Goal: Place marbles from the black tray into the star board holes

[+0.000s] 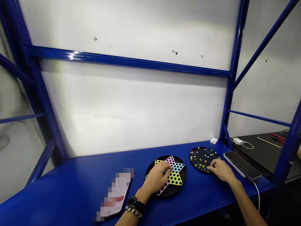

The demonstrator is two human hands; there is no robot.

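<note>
My left hand [157, 176] rests over a star-shaped Chinese checkers board [175, 178] with pink, blue and yellow points full of black holes. Its fingers are curled inward, and whatever they hold, if anything, is hidden. The board sits on a round black tray [182, 185]. To the right, my right hand [221, 170] reaches over the near right part of a second round black tray [198, 153], where many small coloured marbles [200, 165] lie scattered. Thumb and fingertips are pinched together low over the marbles; I cannot make out what is between them.
A phone [243, 164] on a white block with a cable lies right of the marbles. Behind it sits a small white charger [213, 140]. A blurred-out flat device [116, 194] lies at left on the blue tabletop [77, 188]. Blue metal posts [227, 106] frame the sides.
</note>
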